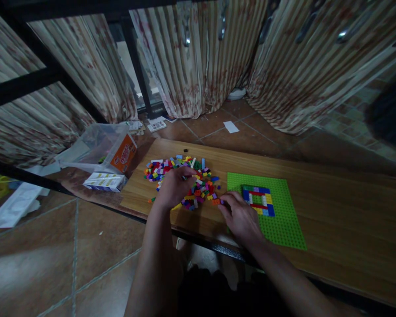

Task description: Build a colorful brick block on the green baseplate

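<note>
- So the right hand has thumb and finger close together at one end of an orange brick, by the near right edge of the brick pile. Can't tell if it's properly pinched.
- The left hand is over the pile, fingers curled; too dim to say if it's got a piece. The two hands are apart.
- Just right of the pile on the desk there's a green plate with a square brick frame on it, open in the middle.
- Handling-wise, I'd guess that orange one's hard plastic: super light, stiff, not fragile, maybe a bit slick on the sides.
- I'd grab it by two opposite side walls with thumb and index, keeping fingers off the studs and underside.
- Neighbours are packed close, so a sloppy grip could probably nudge them.
</note>
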Available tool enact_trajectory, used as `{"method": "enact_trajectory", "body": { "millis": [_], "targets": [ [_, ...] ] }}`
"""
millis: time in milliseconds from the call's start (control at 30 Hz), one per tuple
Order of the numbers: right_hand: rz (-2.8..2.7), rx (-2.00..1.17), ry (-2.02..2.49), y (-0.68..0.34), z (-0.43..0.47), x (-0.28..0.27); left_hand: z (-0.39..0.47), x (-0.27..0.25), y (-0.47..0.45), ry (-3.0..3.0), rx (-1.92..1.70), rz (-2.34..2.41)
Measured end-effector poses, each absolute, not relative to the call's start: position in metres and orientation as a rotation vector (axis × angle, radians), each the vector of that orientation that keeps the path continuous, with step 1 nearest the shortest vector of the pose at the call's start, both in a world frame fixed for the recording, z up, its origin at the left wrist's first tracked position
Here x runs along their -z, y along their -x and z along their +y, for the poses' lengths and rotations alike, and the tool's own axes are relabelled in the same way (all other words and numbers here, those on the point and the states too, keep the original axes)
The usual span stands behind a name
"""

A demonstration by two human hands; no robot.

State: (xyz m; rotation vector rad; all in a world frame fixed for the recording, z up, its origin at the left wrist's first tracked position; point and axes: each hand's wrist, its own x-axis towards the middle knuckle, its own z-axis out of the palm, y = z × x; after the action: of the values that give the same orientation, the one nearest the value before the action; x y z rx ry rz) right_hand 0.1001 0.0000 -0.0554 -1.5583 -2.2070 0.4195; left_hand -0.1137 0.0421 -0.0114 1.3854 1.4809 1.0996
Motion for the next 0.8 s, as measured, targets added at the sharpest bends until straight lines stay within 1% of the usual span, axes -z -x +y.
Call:
{"method": "enact_trajectory", "body": {
  "millis": [67,200,333,433,600,700,800],
  "targets": [
    [-2.201,-0.423,1.553,-0.099,0.0,0.055,0.036,0.014,0.121,-1.593,-0.884,1.518],
    [-2.19,-0.424,1.564,-0.098,0.0,0.055,0.029,0.014,0.118,-1.844,-0.582,1.628],
    [-2.166,-0.449,1.545,-0.099,0.0,0.056,0.029,0.008,0.105,-1.961,-0.294,1.791],
    [-2.152,-0.472,1.531,-0.099,0.0,0.056,0.03,0.004,0.098,-1.974,-0.175,1.865],
    [-2.157,-0.477,1.513,-0.1,0.0,0.055,0.031,0.004,0.1,-1.988,-0.164,1.846],
    [-2.1,-0.519,1.477,-0.099,0.0,0.056,0.032,0.004,0.104,-1.965,-0.32,1.779],
    [-1.962,-0.605,1.381,-0.098,-0.001,0.053,0.031,-0.001,0.106,-1.865,-0.499,1.597]
  ]
}}
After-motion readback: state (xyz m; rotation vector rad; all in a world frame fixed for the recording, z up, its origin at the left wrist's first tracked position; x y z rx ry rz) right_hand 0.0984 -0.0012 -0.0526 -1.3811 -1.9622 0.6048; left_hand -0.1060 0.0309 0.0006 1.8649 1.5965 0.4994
